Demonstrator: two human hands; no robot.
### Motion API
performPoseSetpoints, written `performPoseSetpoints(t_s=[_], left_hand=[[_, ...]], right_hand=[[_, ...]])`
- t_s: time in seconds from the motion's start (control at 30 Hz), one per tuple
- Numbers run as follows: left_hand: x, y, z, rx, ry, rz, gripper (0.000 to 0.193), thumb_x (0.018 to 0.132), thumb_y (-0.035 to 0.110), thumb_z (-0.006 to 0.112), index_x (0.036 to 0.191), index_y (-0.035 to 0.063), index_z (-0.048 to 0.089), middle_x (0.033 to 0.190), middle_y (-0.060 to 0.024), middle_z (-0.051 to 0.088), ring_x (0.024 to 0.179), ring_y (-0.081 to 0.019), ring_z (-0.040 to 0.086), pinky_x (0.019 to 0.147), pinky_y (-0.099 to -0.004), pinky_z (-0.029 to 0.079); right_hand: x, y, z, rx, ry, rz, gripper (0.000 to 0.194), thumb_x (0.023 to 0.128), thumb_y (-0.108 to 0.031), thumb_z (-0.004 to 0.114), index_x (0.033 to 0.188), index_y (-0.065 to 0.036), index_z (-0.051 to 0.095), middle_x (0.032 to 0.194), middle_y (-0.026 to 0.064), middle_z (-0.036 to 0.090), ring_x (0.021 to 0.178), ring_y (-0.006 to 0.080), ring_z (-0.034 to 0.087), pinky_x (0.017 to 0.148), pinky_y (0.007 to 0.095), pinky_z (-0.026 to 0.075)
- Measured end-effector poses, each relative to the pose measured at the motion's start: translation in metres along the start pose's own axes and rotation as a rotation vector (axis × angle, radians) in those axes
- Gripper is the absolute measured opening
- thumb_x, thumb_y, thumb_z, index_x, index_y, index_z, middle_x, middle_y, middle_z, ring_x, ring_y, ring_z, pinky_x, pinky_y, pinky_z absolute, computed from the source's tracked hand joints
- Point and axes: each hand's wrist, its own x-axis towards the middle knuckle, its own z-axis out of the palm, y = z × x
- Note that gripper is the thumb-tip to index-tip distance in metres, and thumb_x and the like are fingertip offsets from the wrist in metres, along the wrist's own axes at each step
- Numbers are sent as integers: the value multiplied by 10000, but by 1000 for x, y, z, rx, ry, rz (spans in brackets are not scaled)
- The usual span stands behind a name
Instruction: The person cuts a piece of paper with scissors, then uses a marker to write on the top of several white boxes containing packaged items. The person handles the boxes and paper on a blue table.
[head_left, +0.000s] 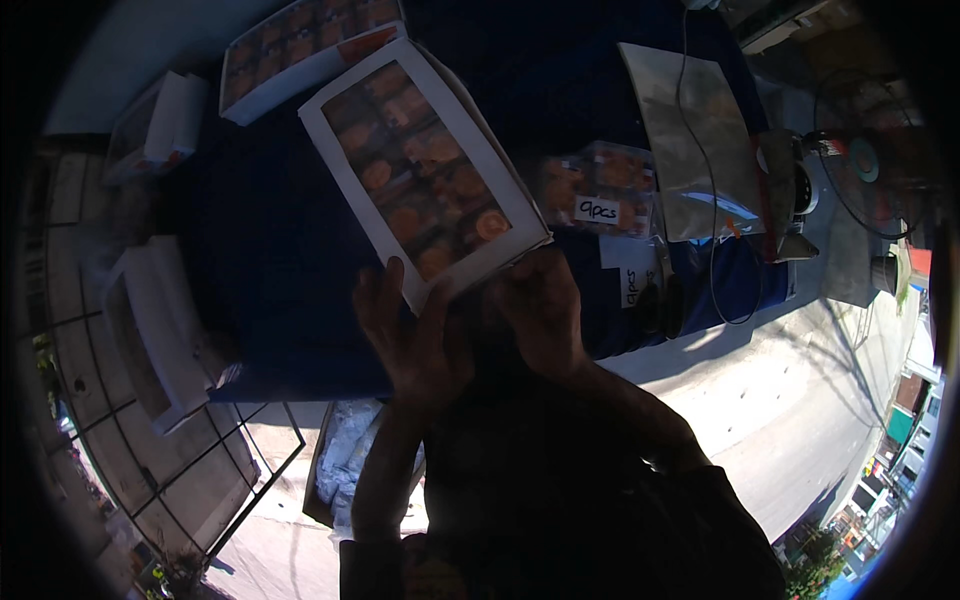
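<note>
A white cardboard box with a clear window (536, 217) lies slanted before me on a dark blue cloth. Through its window show several small packs with round orange-brown pieces. My left hand (412, 349) has its fingers spread around the box's near left corner. At the near right corner, my right hand (544, 315) has its fingers curled against the end edge. Shadow hides what the right fingertips pinch. Right of the box sits a clear plastic pack (559, 191) of similar pieces, bearing a handwritten white label (598, 210).
More white windowed boxes stand at the upper left (289, 86) and left edge (161, 330). Black-handled scissors (664, 300) lie beside paper slips at right. A thin cable (709, 157) crosses a plastic-covered sheet (660, 112). Below the table is a carton of plastic bags (349, 450); a fan (862, 161) stands far right.
</note>
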Motion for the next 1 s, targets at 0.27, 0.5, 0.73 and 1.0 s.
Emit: performPoseSetpoints(t_s=[0.27, 0.5, 0.73, 1.0], left_hand=[[26, 1, -4, 70, -263, 150, 441, 907, 264, 638, 1341, 186, 624, 1561, -238, 331, 1521, -459, 132, 1104, -767, 174], [45, -7, -2, 146, -493, 170, 548, 912, 384, 616, 1431, 216, 560, 1601, -252, 270, 1516, -485, 114, 1107, -782, 139], [52, -18, -25, 53, -592, 204, 608, 883, 503, 649, 1408, 205, 576, 1607, -233, 271, 1513, -473, 147, 1121, -778, 106], [67, -16, -1, 39, -583, 234, 679, 856, 545, 675, 1433, 210, 546, 1624, -199, 261, 1490, -487, 210, 1110, -787, 114]], right_hand=[[3, -5, 2, -127, 147, 211, 228, 951, -57, 636, 1103, 14, 481, 919, 108, 639, 815, 135, 651, 656, 279, 555], [4, 1, -4, -47, 106, 200, 210, 943, -55, 633, 1076, 26, 493, 889, 95, 631, 746, 126, 644, 613, 276, 544], [2, -6, -6, -129, 104, 272, 226, 935, -48, 628, 1118, 28, 520, 853, 68, 614, 730, 117, 630, 602, 264, 521], [5, -11, -5, -168, 82, 233, 248, 936, -41, 625, 1147, 28, 514, 863, 50, 605, 761, 104, 604, 633, 272, 511]])
